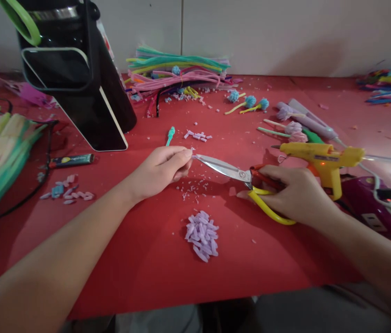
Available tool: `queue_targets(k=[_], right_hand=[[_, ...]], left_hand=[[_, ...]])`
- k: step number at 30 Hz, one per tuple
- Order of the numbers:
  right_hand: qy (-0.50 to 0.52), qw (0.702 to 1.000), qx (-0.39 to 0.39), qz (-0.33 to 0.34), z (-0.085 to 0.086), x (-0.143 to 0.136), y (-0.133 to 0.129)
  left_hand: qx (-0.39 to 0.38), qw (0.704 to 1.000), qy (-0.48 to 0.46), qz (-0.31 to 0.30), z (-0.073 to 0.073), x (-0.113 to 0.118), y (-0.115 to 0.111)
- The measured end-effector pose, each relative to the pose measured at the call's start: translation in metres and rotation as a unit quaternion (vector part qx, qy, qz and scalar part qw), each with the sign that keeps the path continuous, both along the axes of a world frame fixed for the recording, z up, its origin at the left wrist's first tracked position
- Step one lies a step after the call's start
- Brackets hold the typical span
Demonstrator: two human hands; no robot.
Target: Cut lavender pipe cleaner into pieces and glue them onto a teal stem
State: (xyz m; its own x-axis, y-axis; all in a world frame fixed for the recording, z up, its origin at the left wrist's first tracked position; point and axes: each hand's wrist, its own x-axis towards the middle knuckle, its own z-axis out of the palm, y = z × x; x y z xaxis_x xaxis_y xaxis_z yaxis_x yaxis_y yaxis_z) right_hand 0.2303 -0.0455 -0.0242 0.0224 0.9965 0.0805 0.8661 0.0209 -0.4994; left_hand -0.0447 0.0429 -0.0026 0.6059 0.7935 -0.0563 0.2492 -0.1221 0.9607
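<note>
The left hand (pixel 166 169) is pinched on a small lilac piece (pixel 194 157) at its fingertips. The right hand (pixel 294 194) is clamped on the scissors (pixel 223 169) by their handles; their long axis points leftward and slightly away, blade tips beside the piece. The piece lies left of the right hand, beyond the lilac pile (pixel 202 236) on the bench (pixel 143 273).

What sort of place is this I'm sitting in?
Probably a craft workspace, though whether at home or elsewhere I can't tell. A yellow glue gun and a bundle of fuzzy craft stems are on the red table, and your right hand holds scissors.
</note>
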Motion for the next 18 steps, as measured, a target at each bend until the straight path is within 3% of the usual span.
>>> queue_targets(k=[18], right_hand=[[-0.013,0.999,0.033,-0.02,0.0022,-0.0023,0.0012]], left_hand=[[-0.012,1.0,0.008,0.0,0.0023,0.0012,-0.0015]])
